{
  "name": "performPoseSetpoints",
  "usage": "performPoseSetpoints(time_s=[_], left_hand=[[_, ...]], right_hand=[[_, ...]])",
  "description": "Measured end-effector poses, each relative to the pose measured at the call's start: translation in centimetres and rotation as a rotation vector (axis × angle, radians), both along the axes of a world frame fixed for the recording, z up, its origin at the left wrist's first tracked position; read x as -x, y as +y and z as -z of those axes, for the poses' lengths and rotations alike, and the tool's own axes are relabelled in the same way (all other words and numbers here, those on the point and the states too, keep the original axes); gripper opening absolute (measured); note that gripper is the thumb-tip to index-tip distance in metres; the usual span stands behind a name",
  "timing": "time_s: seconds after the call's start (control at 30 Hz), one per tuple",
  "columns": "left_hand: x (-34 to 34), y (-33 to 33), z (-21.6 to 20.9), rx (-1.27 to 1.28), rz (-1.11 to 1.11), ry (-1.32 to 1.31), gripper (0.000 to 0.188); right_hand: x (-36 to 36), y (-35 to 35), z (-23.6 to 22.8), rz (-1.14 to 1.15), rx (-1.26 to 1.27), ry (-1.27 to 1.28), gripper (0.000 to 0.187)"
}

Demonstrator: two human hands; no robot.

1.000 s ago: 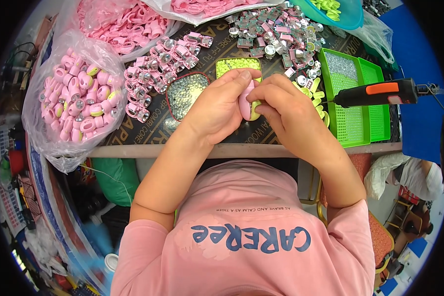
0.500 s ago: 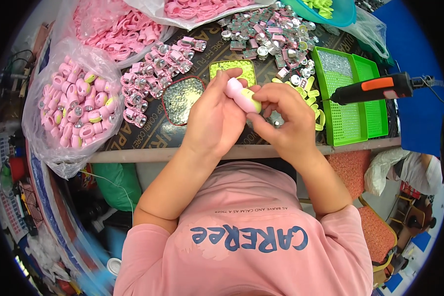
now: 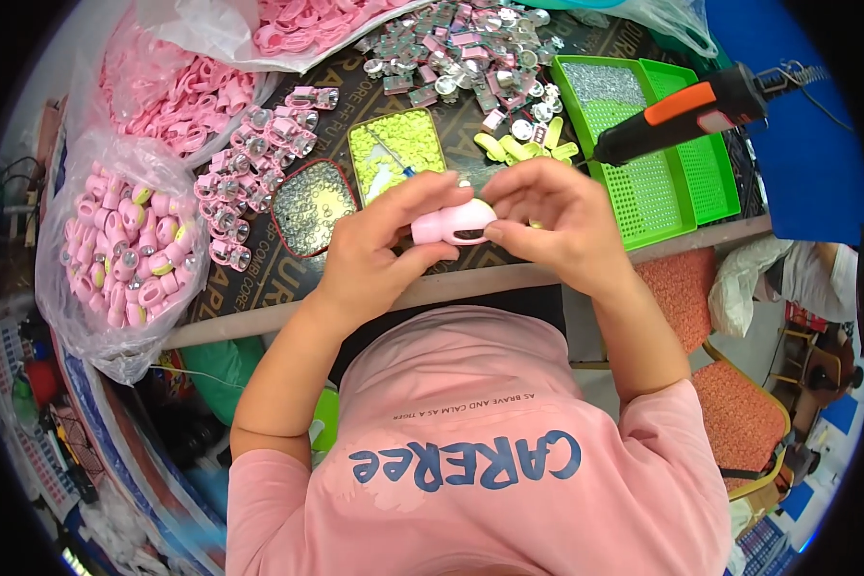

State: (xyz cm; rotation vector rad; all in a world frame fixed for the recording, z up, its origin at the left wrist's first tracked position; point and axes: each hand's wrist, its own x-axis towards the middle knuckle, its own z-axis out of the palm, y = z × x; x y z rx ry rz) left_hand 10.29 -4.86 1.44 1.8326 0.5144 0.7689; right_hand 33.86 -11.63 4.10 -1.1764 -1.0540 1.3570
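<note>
A small pink plastic flashlight body [image 3: 436,227] lies nearly level between my hands, close to the table's front edge. My left hand [image 3: 367,252] grips its narrower left end between thumb and fingers. At the rounded right end, the thumb of my right hand [image 3: 568,228] presses beside a dark slot in the side; its other fingers curl behind and are partly hidden. A yellow-green piece [image 3: 488,207] shows along the top of that end. Just beyond my left hand is a tray of small yellow-green parts [image 3: 422,130], with a thin blue-handled screwdriver [image 3: 391,152] across it.
A black and orange electric screwdriver [image 3: 677,117] hangs on a coiled cord over a green perforated tray [image 3: 643,235]. Clear lenses fill a red-rimmed dish [image 3: 314,206]. Pink flashlights fill a plastic bag [image 3: 130,250] at left; circuit pieces [image 3: 461,48] lie heaped at the back.
The flashlight body has turned from a slant to nearly level, showing its dark slot. My left hand has gone from an upturned palm to a pinch. The whole view has shifted.
</note>
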Motion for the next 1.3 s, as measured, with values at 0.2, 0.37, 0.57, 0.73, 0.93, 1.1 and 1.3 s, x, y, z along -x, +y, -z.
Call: performPoseSetpoints(time_s=[0.2,0.37,0.57,0.73,0.93,1.1,1.3], left_hand=[[-1.1,-1.9,1.6,0.395,-0.051,-0.096,0.066],[-4.1,-3.2,1.2,0.034,-0.074,0.128,0.057],[-5.3,-3.6,1.8,-0.108,-0.087,0.184,0.054],[-5.6,-3.8,1.8,-0.094,-0.121,0.254,0.054],[-5.4,-3.6,1.7,-0.103,-0.127,0.322,0.058],[-5.5,-3.8,1.9,-0.082,-0.148,0.284,0.06],[-5.1,-3.8,1.7,-0.119,-0.068,0.321,0.066]], right_hand=[[-7.0,-0.4,-3.7,0.837,-0.884,-0.354,0.067],[-8.4,4.5,-1.0,0.22,-0.507,-0.126,0.06],[-9.2,1.2,-4.1,0.319,-0.669,0.187,0.021],[-12.5,-1.2,-3.1,0.59,-0.545,-0.06,0.027],[-13.5,-1.4,-1.7,0.704,-0.525,-0.19,0.022],[-13.8,-0.8,-1.1,0.654,-0.48,-0.173,0.02],[-13.9,-0.7,-0.9,0.671,-0.494,-0.182,0.019]])
